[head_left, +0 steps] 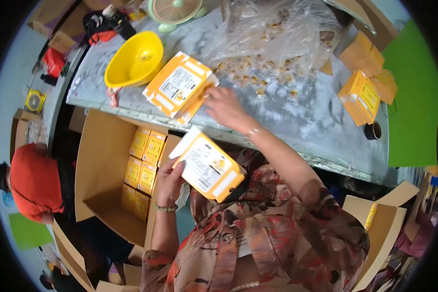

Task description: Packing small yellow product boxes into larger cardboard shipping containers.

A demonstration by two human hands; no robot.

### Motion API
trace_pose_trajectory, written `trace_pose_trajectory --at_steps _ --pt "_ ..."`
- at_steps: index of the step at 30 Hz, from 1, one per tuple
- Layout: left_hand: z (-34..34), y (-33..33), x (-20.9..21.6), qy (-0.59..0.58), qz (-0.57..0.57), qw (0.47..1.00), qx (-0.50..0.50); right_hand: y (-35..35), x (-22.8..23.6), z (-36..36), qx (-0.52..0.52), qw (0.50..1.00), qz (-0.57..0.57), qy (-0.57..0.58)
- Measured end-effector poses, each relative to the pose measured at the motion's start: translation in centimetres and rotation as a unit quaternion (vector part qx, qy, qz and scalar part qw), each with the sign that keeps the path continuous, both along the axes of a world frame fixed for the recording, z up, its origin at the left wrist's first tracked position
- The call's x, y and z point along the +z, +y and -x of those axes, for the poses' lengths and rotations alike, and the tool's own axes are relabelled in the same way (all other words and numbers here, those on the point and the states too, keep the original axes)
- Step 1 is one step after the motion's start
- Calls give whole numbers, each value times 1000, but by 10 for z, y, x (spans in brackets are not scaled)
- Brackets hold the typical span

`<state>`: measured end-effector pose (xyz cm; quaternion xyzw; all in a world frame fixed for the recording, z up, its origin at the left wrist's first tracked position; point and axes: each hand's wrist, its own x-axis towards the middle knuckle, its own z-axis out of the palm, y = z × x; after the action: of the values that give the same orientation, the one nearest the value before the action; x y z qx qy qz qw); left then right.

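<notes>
My left hand (169, 179) is closed on the left edge of a yellow-and-white carton (207, 165), held tilted in front of my body at the table's near edge. One white flap of it sticks out at the upper left. Farther off, a stack of flat yellow-and-white cartons (179, 86) lies on the table. My right hand (225, 107) reaches over to the right edge of that stack, its fingers bent and pinching at a carton's edge. The fingertips are partly hidden there.
A yellow basin (136, 59) stands left of the stack. Small packets (260, 73) lie scattered beneath a clear plastic bag (277, 29). More flat cartons (360, 100) and a tape roll (373, 130) are at right. An open cardboard box (100, 168) holds several yellow boxes (146, 170).
</notes>
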<state>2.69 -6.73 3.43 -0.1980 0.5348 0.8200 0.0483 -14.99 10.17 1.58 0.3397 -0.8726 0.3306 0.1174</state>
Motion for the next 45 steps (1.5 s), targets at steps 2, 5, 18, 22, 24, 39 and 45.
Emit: trace_pose_trajectory --at_steps 2,5,18,22,24,39,45 --pt "1 -1 -2 28 -28 997 63 -21 -10 20 19 987 -159 13" --pt "11 4 -11 41 -30 996 71 11 -19 43 -71 955 -264 115" --pt "42 68 14 250 177 948 -87 145 -13 -25 -114 989 87 -39" --pt "36 70 24 269 244 923 -128 138 39 -49 -4 916 345 -205" --pt "35 69 25 278 298 903 -140 127 58 -58 95 931 302 -182" --pt "34 38 -29 40 -21 995 91 145 -13 -33 -250 968 22 27" --pt "47 45 -25 31 -5 991 126 123 -36 -56 -77 994 -68 36"
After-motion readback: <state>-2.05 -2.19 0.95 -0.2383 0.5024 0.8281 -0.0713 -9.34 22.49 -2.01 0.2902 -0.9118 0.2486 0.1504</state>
